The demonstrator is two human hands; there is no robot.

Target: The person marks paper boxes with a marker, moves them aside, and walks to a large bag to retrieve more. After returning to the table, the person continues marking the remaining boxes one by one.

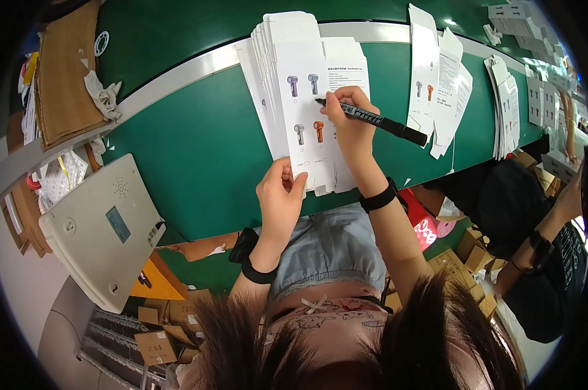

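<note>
A stack of flattened white cartons [307,110], printed with small pictures of handheld fans, lies fanned out on the green table before me. My left hand [282,194] grips the near edge of the top carton, thumb on its face and fingers under it. In my right hand [354,127] is a black marker pen [385,123], its tip pointing left close to the printed fan at the top right of the carton. Whether the tip touches the carton I cannot tell. The palm side of my right hand rests over the carton's right side.
More flattened cartons [437,84] lie to the right, with another stack [504,107] beyond. At the left hangs a beige device with a small screen [99,234]. A person in black [534,247] works at the right. Brown boxes [161,344] sit on the floor.
</note>
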